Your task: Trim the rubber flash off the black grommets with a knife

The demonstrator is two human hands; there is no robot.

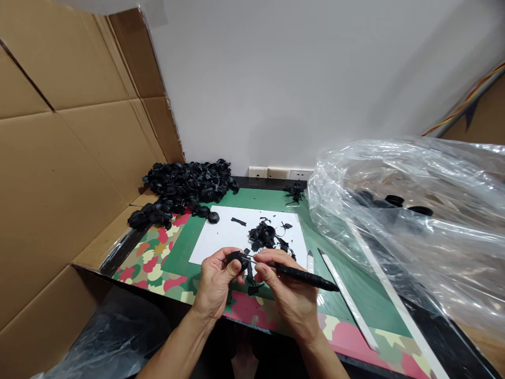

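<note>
While pinching a small rounded black rubber-like part [234, 257] between the thumb and fingers of the left hand [215, 276], grips a black-handled tool [307, 276] in the right hand [292, 302], with the fingers closed narrowly around the front of the handle. Brings the slim metal tip to the right side of the part, touching or just beside it, too small to tell which. Holds the part above the near edge of a sheet of white paper [209, 242], with dark strips close beneath. Has a loose mound of black scraps [262, 235] on the paper beyond the hands, a flat black strip [238, 221] apart to the left of it, and a single round black piece [213, 217] at the left edge of the paper. Faces a large pile of ribbed black parts [193, 179] at the far left of the surface [258, 182], beside a tall cardboard panel [87, 68], and a smaller heap of black shreds [295, 192] near the wall sockets [278, 173]. Works over a green mat [179, 263], with a camouflage-patterned sheet [148, 260] showing along the left and near sides. Has on the right a long white stick [351, 305] with a dark pointed end, a shorter white stick [310, 259] just beside the paper, and a crumpled clear plastic bag [335, 168], with dark round cups [420, 210] visible through the film
</note>
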